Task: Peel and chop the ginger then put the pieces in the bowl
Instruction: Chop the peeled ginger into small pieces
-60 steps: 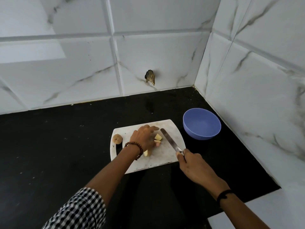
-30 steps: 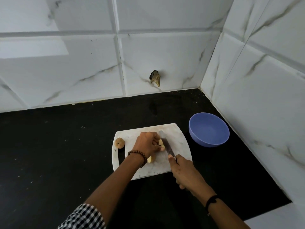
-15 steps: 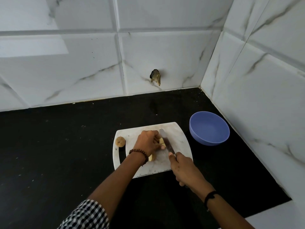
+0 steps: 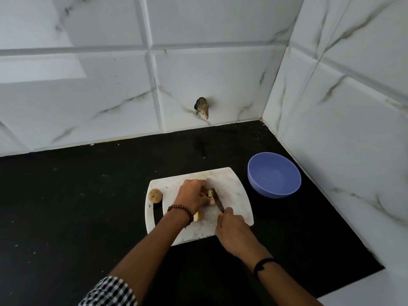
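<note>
On a white cutting board (image 4: 234, 191), the left hand (image 4: 192, 196) curls around peeled ginger (image 4: 210, 193); the right hand (image 4: 234, 233) grips a knife (image 4: 217, 200) against it. A blue bowl (image 4: 276, 193) sits right of the board, on a black counter (image 4: 88, 206).

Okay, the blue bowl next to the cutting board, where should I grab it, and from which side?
Take the blue bowl by its rim on the near side, coming down from above. It stands upright with its mouth open and looks empty, so the thin rim is free to pinch. The tiled wall crowds its far right, and the cutting board lies to its left.
</note>
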`<state>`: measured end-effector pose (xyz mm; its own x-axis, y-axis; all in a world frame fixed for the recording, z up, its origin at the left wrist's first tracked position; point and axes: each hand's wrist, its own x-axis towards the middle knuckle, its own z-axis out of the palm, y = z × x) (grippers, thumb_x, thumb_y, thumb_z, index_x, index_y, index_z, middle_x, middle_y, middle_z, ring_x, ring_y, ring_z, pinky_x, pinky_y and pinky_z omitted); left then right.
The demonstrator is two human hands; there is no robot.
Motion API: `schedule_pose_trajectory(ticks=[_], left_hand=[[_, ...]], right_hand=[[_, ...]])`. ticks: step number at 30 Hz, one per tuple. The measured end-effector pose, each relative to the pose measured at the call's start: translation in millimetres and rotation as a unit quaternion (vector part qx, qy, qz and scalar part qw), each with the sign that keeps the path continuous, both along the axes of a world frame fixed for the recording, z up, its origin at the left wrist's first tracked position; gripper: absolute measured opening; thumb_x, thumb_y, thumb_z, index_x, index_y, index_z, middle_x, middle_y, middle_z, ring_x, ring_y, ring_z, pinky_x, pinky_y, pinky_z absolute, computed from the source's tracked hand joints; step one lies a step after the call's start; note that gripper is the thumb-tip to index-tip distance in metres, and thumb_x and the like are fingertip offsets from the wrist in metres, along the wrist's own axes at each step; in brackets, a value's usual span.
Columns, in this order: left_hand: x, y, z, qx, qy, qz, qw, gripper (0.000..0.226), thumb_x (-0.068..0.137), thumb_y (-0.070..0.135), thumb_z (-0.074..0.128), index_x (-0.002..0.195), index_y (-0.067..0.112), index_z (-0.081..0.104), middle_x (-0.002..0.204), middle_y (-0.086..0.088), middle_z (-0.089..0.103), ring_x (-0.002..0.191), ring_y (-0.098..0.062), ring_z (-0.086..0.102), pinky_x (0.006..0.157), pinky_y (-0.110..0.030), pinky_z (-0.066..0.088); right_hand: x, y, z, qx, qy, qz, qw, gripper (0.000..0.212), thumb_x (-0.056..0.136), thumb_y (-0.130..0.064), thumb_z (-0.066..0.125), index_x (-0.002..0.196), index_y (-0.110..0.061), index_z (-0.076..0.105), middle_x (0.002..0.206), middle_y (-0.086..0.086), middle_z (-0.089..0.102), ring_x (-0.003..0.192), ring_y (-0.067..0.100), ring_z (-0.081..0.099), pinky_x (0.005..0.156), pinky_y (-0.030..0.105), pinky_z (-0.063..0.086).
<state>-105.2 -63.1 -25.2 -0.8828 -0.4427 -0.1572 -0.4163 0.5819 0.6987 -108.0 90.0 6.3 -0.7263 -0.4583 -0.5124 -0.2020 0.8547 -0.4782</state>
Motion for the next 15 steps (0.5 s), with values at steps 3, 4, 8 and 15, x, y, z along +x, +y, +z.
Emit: schedule_pose_trajectory(ticks=[3,4,8,15], left_hand=[[-2.1,-0.9,-2.4,-0.01,-0.005,0.0,1.0,0.02,0.076,0.014,0.078,0.093,0.015,0.069,0.086,-0.001,0.07,0.083,-0.012,0.065,0.085,-0.027,0.055],[-3.1,-0.9,-2.5,-0.016,-0.009,0.002,1.0,0.02,0.076,0.015,0.079,0.093,0.016,0.069,0.087,0.0,0.069,0.084,-0.012,0.065,0.085,-0.026,0.055],[-5.0,-0.3,-2.8,-0.04,-0.015,0.005,0.999,0.018,0.076,0.018,0.078,0.093,0.016,0.07,0.09,-0.001,0.07,0.085,-0.013,0.064,0.083,-0.027,0.055],[-5.2,2.6,-4.6,-0.06,-0.019,0.004,0.998,0.023,0.079,0.021,0.076,0.101,0.015,0.072,0.095,-0.003,0.069,0.086,-0.015,0.064,0.084,-0.027,0.055]], right_hand=[[-1.8,-0.4,-2.4,0.003,0.005,0.003,1.0,0.022,0.104,-0.032,0.038,0.12,-0.017,0.041,0.117,0.008,0.055,0.099,0.019,0.06,0.084,0.033,0.052],[-2.4,-0.2,-3.6,0.005,0.01,0.004,1.0,0.022,0.104,-0.032,0.037,0.12,-0.017,0.041,0.116,0.007,0.055,0.099,0.019,0.06,0.085,0.034,0.053],[-1.1,-1.9,-7.1,0.014,0.045,0.016,0.999,0.021,0.104,-0.031,0.039,0.121,-0.019,0.041,0.109,0.004,0.057,0.095,0.017,0.06,0.081,0.032,0.05],[-0.1,-2.6,-7.7,0.018,0.084,0.035,0.996,0.02,0.105,-0.031,0.037,0.121,-0.019,0.041,0.111,0.004,0.06,0.088,0.016,0.058,0.077,0.031,0.046]])
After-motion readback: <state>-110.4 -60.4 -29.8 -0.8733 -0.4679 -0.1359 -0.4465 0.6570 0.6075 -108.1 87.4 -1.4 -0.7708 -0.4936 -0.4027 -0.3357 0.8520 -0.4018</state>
